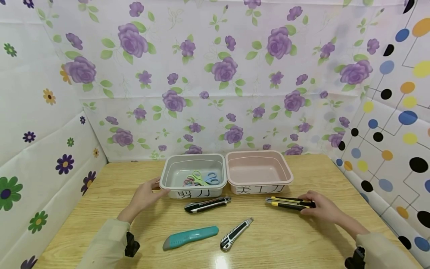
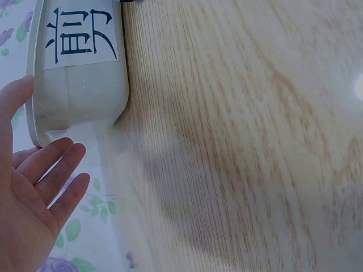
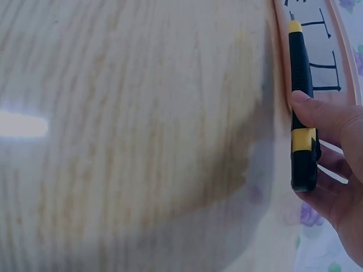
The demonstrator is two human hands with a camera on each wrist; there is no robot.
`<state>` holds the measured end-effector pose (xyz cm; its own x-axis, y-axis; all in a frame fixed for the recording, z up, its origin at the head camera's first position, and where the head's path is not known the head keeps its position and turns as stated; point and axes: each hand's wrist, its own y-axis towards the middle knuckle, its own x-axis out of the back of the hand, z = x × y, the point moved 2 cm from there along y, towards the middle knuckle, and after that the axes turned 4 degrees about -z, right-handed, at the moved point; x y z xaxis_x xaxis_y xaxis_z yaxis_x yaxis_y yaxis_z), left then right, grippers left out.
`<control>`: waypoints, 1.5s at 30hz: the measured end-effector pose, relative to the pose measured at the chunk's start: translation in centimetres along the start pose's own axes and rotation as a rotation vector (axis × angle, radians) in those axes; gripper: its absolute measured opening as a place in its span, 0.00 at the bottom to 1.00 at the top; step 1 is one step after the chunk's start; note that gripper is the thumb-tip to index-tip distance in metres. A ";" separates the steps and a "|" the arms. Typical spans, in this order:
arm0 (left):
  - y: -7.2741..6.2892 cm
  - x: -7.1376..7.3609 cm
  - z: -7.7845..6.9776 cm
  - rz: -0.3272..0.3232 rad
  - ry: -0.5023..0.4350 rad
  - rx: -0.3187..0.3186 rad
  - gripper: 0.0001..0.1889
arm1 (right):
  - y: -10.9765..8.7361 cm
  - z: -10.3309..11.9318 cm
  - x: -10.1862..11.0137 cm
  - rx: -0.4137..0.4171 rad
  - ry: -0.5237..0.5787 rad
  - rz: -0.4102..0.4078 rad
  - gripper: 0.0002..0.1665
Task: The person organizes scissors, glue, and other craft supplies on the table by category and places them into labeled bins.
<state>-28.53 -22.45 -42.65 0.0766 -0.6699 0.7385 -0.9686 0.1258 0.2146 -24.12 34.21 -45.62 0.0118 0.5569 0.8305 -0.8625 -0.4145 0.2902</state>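
In the head view, my right hand (image 1: 320,207) holds a yellow and black utility knife (image 1: 290,203) by its rear end, in front of the pink box (image 1: 258,184). The right wrist view shows my thumb (image 3: 309,107) against the handle and the other fingers behind it. My left hand (image 1: 145,195) is at the left front corner of a grey box (image 1: 173,189). In the left wrist view, its thumb touches the rim and its fingers extend loosely beside the box. Inside the grey box lie several scissors (image 1: 198,178), with green, blue and pink handles.
A black and silver utility knife (image 1: 207,204) lies before the grey box. Nearer on the wooden table (image 1: 285,243) are a teal utility knife (image 1: 191,237) and a silver and black one (image 1: 236,234). Both boxes carry written labels. Patterned cloth (image 1: 201,74) surrounds the table's back and sides.
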 end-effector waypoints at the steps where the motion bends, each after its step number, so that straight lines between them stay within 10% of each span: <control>1: 0.0 0.0 0.0 -0.001 0.001 0.000 0.38 | 0.1 0.1 0.1 0.008 0.000 0.003 0.25; 45: 0.1 0.0 0.4 -0.002 -0.005 0.009 0.41 | 7.2 6.3 3.3 0.208 -0.069 0.153 0.23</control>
<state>-28.74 -22.68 -42.89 0.0775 -0.6740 0.7347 -0.9706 0.1174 0.2101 -27.12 28.53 -37.85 -0.0699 0.4293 0.9004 -0.7347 -0.6328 0.2447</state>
